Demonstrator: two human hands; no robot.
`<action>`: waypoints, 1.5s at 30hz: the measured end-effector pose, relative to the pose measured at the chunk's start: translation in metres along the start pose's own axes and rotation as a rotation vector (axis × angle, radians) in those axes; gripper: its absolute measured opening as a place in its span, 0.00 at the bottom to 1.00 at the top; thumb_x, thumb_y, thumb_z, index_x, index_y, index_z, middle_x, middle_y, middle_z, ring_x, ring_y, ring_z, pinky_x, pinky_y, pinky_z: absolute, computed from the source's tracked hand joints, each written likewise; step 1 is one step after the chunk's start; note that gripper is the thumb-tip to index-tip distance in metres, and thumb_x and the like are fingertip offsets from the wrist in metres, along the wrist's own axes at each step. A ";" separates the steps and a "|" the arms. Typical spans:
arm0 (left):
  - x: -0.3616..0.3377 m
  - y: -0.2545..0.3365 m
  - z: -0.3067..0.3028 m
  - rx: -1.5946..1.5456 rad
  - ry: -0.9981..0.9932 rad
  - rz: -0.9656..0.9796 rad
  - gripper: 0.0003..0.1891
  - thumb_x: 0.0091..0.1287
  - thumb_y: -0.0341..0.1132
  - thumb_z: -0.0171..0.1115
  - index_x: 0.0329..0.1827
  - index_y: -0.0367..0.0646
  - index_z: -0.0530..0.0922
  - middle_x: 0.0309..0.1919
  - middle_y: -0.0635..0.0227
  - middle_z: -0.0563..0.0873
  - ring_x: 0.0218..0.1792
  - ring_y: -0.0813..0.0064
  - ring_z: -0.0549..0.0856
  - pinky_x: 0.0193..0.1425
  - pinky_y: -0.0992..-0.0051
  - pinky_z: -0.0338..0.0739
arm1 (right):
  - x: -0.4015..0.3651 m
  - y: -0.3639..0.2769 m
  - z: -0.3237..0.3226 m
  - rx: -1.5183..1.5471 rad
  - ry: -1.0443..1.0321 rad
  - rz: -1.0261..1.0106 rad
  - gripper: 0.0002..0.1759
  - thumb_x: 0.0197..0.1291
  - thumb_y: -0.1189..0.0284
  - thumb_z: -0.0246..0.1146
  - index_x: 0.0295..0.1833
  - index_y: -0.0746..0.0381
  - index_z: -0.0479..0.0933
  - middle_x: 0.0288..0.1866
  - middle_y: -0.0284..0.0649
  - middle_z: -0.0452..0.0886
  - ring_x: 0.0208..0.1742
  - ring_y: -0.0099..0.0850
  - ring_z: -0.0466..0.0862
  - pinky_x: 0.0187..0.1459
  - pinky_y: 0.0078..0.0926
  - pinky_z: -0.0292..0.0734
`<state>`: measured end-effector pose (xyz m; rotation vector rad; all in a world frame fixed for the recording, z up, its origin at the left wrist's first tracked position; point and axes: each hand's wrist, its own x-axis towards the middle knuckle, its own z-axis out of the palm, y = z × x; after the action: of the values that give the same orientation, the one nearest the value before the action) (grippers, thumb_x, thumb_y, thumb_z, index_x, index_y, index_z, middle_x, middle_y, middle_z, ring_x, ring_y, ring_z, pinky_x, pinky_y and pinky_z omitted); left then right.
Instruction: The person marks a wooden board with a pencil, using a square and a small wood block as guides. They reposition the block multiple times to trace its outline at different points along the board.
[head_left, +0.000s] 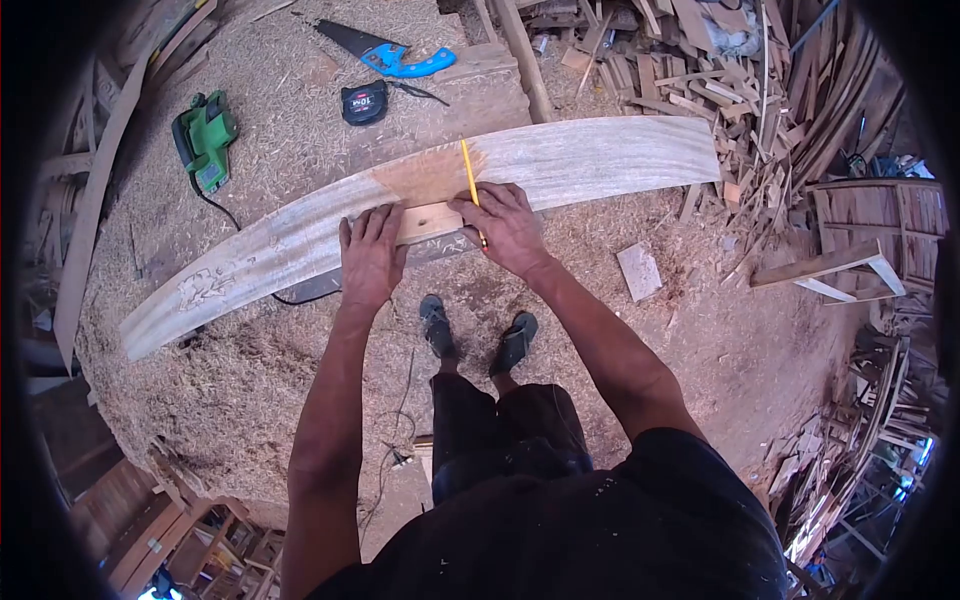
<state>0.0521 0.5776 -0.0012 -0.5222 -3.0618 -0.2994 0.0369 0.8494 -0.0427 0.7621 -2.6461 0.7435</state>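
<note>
A long, curved, pale wooden board [620,155] spans the view, with a browner patch near its middle. Against its near edge, between my hands, lies a short piece of wood [425,222]. My left hand [370,262] grips the left end of that piece, its fingers reaching over the board's surface. At the right end, my right hand [507,230] is closed around a yellow pencil [467,165], with fingertips also right at the piece of wood. The pencil's upper length lies over the brown patch.
Beyond the board lie a blue-handled handsaw [400,60], a black tape measure [364,103] and a green corded power tool [207,142]. Scrap wood [700,85] is heaped at back right. A flat offcut [639,271] lies on the shavings-covered floor, right of my feet.
</note>
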 end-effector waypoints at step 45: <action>-0.011 0.010 0.025 0.123 0.141 0.081 0.36 0.75 0.42 0.72 0.86 0.46 0.74 0.75 0.61 0.83 0.75 0.53 0.79 0.88 0.40 0.65 | -0.010 0.009 -0.003 -0.051 0.028 -0.094 0.26 0.63 0.68 0.77 0.68 0.53 0.87 0.69 0.36 0.86 0.75 0.37 0.82 0.77 0.50 0.72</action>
<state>0.0663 0.5882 -0.0240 -0.5889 -2.8911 -0.1385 0.0405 0.8621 -0.0483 0.8499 -2.5741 0.6544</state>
